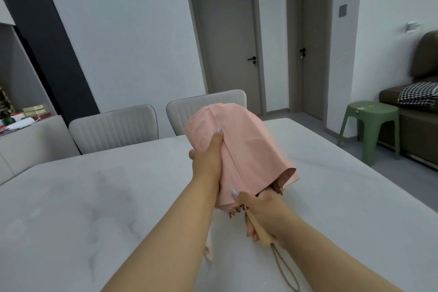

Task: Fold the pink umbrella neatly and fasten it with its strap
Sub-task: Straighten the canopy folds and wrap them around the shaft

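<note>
The pink umbrella [246, 149] is held up over the white tabletop [94, 197]. The left hand [207, 161] squeezes the soft, puffy cloth. The right hand [263, 213] holds the smooth wooden handle [259, 227]. The cloth looks slippery and loose, so it could bunch up. The strap [209, 250] hangs low and could get lost.

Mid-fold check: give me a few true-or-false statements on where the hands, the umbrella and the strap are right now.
1. The right hand holds the wooden handle. True.
2. The left hand rests flat on the table. False: it grips the pink umbrella canopy.
3. The strap is fastened around the canopy. False: it hangs loose below.
4. A green stool stands right of the table. True.
</note>
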The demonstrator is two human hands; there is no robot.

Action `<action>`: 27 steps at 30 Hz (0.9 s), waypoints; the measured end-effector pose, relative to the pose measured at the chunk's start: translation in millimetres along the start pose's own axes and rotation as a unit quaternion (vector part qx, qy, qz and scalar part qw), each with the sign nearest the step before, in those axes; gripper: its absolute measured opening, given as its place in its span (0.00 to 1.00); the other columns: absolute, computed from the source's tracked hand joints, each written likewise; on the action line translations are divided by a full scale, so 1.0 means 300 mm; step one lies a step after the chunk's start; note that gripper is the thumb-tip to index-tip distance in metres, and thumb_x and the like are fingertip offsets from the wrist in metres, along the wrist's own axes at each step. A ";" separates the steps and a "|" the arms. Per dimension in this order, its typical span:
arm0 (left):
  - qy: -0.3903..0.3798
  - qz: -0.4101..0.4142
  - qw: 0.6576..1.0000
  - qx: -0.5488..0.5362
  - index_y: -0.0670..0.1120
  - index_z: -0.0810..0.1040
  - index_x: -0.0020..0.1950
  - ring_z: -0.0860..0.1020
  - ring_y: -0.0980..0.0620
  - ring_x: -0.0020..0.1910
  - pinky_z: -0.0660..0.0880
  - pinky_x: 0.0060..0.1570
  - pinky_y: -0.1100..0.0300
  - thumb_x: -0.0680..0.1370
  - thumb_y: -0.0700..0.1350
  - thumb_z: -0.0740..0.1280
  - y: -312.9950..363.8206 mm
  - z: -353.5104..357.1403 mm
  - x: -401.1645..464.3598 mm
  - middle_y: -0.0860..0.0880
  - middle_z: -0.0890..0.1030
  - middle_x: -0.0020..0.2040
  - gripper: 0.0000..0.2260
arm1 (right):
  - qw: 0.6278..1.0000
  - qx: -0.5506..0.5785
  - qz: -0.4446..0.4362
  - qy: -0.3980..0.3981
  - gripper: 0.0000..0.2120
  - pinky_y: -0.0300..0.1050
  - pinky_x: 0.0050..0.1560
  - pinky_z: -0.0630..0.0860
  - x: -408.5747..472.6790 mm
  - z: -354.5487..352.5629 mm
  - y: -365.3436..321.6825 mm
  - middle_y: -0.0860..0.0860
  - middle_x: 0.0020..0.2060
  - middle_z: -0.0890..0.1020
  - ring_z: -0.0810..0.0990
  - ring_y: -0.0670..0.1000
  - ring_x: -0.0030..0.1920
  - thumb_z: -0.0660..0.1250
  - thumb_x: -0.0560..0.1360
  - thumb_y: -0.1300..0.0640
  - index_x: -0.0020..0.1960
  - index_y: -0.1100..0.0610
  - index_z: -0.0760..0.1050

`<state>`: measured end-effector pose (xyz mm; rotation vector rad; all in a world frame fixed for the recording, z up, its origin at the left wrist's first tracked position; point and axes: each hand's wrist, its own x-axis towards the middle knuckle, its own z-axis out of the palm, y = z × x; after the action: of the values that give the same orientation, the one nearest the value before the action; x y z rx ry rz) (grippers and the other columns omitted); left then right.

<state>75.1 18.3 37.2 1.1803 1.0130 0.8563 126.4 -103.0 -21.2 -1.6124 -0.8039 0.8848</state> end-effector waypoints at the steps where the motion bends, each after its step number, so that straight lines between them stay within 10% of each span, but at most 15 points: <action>1: -0.014 -0.017 1.000 -0.019 0.48 0.63 0.73 0.79 0.41 0.55 0.76 0.58 0.43 0.56 0.72 0.72 -0.007 -0.010 0.011 0.46 0.77 0.62 0.52 | 1.000 0.002 0.001 -0.009 0.23 0.39 0.24 0.72 0.001 -0.001 0.001 0.57 0.21 0.75 0.71 0.52 0.18 0.66 0.75 0.44 0.52 0.66 0.73; 9: -0.077 -0.015 0.986 -0.150 0.44 0.80 0.60 0.83 0.37 0.52 0.77 0.56 0.38 0.57 0.59 0.77 -0.055 -0.042 0.051 0.40 0.85 0.52 0.34 | 0.998 0.036 0.033 -0.039 0.22 0.41 0.26 0.74 0.009 -0.005 0.011 0.57 0.28 0.78 0.75 0.49 0.20 0.70 0.72 0.45 0.55 0.61 0.72; 14: -0.110 0.001 0.979 -0.171 0.44 0.80 0.58 0.82 0.40 0.50 0.79 0.50 0.45 0.72 0.55 0.71 -0.028 -0.029 0.041 0.41 0.85 0.50 0.20 | 0.994 0.103 -0.010 -0.033 0.27 0.55 0.57 0.79 0.016 -0.016 0.022 0.52 0.52 0.82 0.81 0.50 0.49 0.77 0.58 0.43 0.54 0.47 0.74; 18: -0.151 0.000 0.973 -0.174 0.44 0.79 0.54 0.80 0.41 0.47 0.77 0.47 0.49 0.76 0.51 0.68 -0.010 -0.007 0.025 0.42 0.83 0.45 0.13 | 0.960 0.238 0.048 -0.141 0.25 0.56 0.43 0.83 0.014 -0.019 0.023 0.62 0.50 0.82 0.84 0.64 0.49 0.77 0.63 0.54 0.56 0.65 0.78; 21: -0.166 -0.004 0.968 -0.189 0.44 0.79 0.57 0.81 0.39 0.50 0.78 0.51 0.45 0.74 0.53 0.69 -0.021 -0.003 0.032 0.41 0.84 0.47 0.17 | 0.958 0.253 0.015 -0.137 0.13 0.41 0.24 0.73 -0.002 -0.019 0.014 0.59 0.41 0.85 0.82 0.56 0.32 0.72 0.70 0.62 0.52 0.66 0.77; 27: -0.169 -0.003 0.977 -0.128 0.46 0.79 0.58 0.82 0.43 0.51 0.78 0.49 0.48 0.74 0.59 0.70 -0.030 -0.024 0.054 0.45 0.86 0.47 0.20 | 0.968 0.235 0.026 -0.083 0.06 0.39 0.22 0.69 0.006 -0.020 0.014 0.56 0.25 0.73 0.71 0.49 0.21 0.71 0.72 0.64 0.40 0.65 0.74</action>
<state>73.9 34.1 25.0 1.0563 0.6086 0.7257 132.6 -105.0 -24.6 -1.1568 -0.6087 1.1611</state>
